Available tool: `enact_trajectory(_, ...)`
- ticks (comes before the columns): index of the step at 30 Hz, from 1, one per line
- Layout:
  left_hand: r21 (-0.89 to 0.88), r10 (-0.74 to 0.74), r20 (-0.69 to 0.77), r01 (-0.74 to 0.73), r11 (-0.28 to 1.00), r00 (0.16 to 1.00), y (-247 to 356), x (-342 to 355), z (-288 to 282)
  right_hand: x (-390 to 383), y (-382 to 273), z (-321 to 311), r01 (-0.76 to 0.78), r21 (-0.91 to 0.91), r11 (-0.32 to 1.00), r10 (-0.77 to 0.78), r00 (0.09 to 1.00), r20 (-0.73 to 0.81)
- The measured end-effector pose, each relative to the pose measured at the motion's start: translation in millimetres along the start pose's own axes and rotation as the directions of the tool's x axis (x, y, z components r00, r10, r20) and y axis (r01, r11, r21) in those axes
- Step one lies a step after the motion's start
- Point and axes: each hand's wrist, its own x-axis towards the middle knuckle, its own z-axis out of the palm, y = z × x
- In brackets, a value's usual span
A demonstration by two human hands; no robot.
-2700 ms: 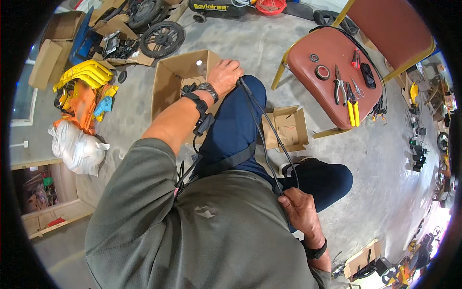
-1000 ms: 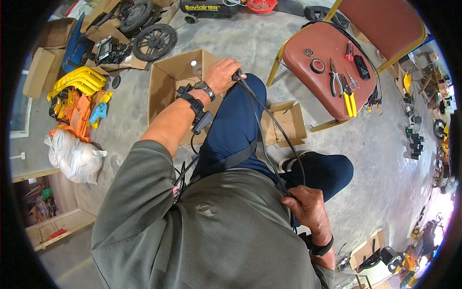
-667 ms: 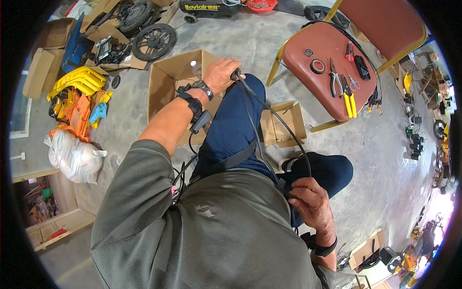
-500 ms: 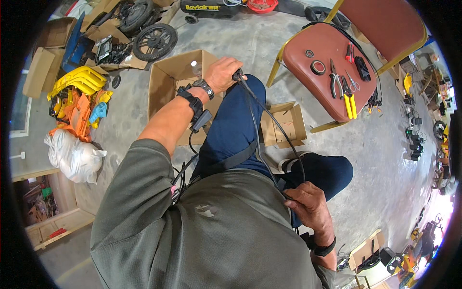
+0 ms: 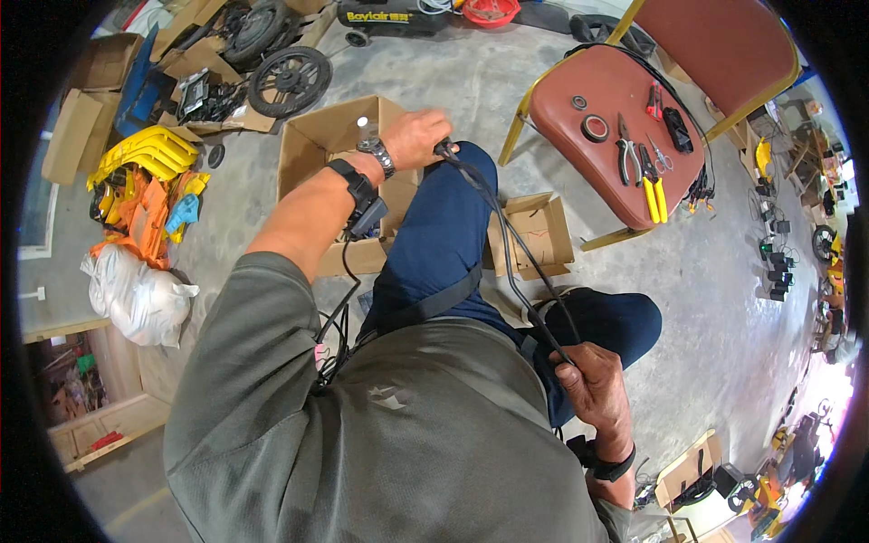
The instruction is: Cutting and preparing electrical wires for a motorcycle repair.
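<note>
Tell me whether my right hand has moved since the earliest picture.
Yes. Judged against the small open cardboard box on the floor, your right hand has shifted slightly rightward.

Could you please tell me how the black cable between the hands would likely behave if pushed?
The black cable would probably bend, since its strands curve between the left hand and the right hand. It may be springy rather than limp, as the arcs look smooth. It is probably light, being so thin.
</note>
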Motion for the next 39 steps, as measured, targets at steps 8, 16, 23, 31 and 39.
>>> enact_trajectory(8,0.067,0.013,0.185,-0.026,0.997,0.983,-5.4,-26.6,-19.3,7.2,-1.1,12.0,-0.003,0.101,0.995,-0.002,0.999,0.045)
enact_trajectory(16,0.179,-0.133,0.347,0.074,0.981,0.928,-5.2,-38.9,5.8,2.3,15.4,-1.1,0.093,0.216,0.972,-0.107,0.993,0.053)
enact_trajectory(23,0.111,-0.100,0.253,0.073,0.991,0.962,-21.9,-63.8,5.9,16.0,5.6,2.7,0.162,0.122,0.979,-0.167,0.985,0.037)
enact_trajectory(31,0.019,-0.030,0.208,0.026,0.999,0.978,-10.5,-49.8,2.8,15.7,12.0,12.8,0.233,0.048,0.971,-0.232,0.972,-0.033)
enact_trajectory(39,0.041,-0.029,0.209,0.021,0.999,0.977,-19.0,-54.6,12.4,10.2,14.0,21.1,0.226,0.261,0.938,-0.221,0.974,-0.051)
